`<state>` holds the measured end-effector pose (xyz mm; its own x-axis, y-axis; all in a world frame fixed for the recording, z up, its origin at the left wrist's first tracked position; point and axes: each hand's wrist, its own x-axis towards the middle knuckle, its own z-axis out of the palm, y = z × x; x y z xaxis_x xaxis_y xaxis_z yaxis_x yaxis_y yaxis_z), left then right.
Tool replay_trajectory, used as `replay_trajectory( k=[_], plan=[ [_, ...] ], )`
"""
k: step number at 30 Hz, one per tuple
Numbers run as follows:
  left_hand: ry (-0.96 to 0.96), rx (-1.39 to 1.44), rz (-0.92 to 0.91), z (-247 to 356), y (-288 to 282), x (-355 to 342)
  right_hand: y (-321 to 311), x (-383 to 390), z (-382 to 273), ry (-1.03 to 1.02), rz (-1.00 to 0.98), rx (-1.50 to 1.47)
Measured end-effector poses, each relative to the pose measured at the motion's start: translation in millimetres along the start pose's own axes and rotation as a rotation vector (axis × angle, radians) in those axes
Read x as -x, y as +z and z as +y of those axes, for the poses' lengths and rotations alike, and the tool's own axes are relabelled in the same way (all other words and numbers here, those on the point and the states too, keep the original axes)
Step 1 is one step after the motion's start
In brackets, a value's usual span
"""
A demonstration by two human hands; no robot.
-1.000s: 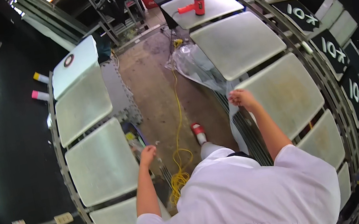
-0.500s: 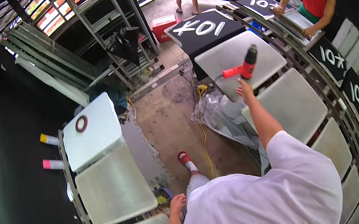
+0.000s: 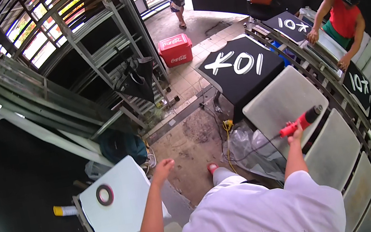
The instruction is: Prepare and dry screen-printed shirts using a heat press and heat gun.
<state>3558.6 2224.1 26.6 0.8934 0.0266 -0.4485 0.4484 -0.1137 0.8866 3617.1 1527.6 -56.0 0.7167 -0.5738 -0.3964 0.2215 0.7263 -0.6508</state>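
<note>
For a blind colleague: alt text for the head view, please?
A person's right hand holds a red heat gun near a pale board; the left hand looks empty, near a white board bearing a tape roll. A co-worker in red is at right.

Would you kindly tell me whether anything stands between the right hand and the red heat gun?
Nothing visible does: the right hand grips the red body of the heat gun directly, seen over a pale panel.
</note>
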Motion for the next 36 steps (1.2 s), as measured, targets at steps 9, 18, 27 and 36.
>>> replay_trajectory(
  k=[9,18,27,36],
  plan=[
    [-0.192,-0.164,-0.105,48,-96,-198,30,-11,17,-0.197,0.455,-0.019],
    [-0.506,-0.066,-0.259,80,-141,-380,263,-24,58,-0.404,0.652,0.237],
    [0.241,-0.302,-1.078,287,37,-528,581,-26,222,-0.321,0.318,0.128],
    [0.307,-0.867,-1.322,307,60,-638,761,-39,245,-0.453,0.097,0.158]
  ],
)
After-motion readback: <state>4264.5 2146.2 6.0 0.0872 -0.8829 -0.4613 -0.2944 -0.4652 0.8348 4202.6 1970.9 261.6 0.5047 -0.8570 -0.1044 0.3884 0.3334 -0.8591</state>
